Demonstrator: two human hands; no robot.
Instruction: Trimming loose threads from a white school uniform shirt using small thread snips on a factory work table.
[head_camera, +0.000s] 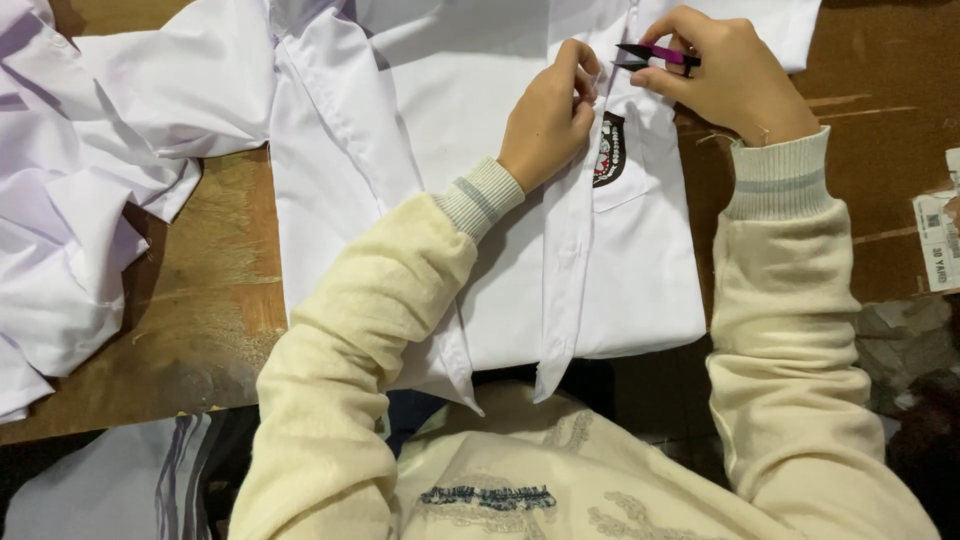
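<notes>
Your right hand (735, 80) is closing its grip on purple thread snips (650, 55) while your left hand (548, 118) is pinching the white shirt (620, 270) taut (just beside the blades).

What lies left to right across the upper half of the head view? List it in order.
Crumpled white cloth → bare wooden table → white shirt's collar side → left hand → purple thread snips → right hand → paper label.

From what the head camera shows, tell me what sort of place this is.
Probably a garment finishing workbench. A white shirt with a chest badge lies on a worn wooden table, the right hand holds thread snips, and more white garments are piled alongside.
</notes>
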